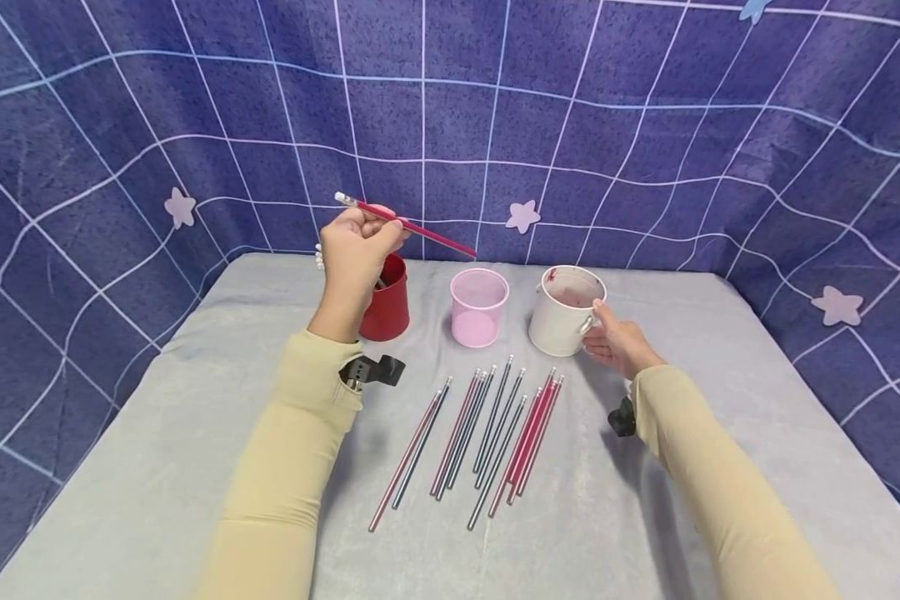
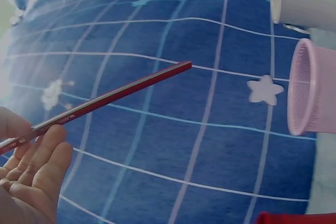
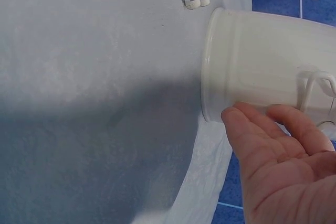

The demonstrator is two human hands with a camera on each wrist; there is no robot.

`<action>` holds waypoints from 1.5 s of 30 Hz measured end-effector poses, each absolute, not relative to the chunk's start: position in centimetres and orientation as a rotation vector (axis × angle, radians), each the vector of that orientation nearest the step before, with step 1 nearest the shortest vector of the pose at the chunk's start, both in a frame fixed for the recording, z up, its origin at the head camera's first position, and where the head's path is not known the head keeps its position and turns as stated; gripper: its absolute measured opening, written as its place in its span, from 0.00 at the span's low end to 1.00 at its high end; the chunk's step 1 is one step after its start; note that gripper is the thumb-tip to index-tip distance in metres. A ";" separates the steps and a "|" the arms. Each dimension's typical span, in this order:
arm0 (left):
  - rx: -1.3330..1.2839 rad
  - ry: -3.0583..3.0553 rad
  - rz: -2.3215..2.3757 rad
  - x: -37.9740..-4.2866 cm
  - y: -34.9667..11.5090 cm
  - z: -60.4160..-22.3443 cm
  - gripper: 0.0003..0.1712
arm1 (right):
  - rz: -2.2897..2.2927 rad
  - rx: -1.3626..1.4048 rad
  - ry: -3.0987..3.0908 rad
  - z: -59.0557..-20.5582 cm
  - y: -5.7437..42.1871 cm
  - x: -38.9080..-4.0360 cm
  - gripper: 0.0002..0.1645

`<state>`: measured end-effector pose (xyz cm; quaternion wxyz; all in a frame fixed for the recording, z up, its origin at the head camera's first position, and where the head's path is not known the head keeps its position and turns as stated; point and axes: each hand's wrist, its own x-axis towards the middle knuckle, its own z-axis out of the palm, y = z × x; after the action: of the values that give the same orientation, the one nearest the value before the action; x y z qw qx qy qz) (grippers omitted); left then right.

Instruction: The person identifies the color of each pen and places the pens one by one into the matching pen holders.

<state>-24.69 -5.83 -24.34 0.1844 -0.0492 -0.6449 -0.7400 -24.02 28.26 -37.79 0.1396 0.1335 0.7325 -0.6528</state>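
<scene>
My left hand (image 1: 356, 246) pinches a red pencil (image 1: 435, 236) between thumb and fingers, up above the red bucket (image 1: 387, 312). The pencil's white eraser points left and its other end slants down to the right. In the left wrist view, the pencil (image 2: 121, 93) crosses in front of the backdrop. At the right, my right hand (image 1: 621, 343) rests against the white bucket (image 1: 555, 325), thumb at the rim and fingers along its side. The right wrist view shows fairly straight fingers (image 3: 252, 124) by the bucket's lower wall, near its small handle.
Between the two buckets stands a pink mesh cup (image 1: 478, 321). Several dark pencils (image 1: 465, 437) and red pencils (image 1: 528, 442) lie in loose groups on the grey cloth (image 1: 270, 287), erasers toward the cups. A purple gridded curtain (image 1: 450, 125) hangs behind the table.
</scene>
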 end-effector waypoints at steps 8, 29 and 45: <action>-0.044 -1.977 -1.826 -26.5 -3.7 -27.9 0.05 | -1.914 0.387 2.085 -37.9 28.3 -24.1 0.53; -0.211 -2.420 -1.407 -27.7 -1.9 -33.3 0.10 | -1.885 0.379 2.113 -37.5 28.2 -24.2 0.52; -0.205 -2.590 -1.304 -27.7 -1.9 -34.8 0.13 | -1.905 0.370 2.109 -37.7 28.4 -24.2 0.53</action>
<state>-27.69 -1.95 -34.81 0.1170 -0.0699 -0.8849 -0.4455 -24.16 28.36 -37.72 0.1374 0.1279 0.7288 -0.6585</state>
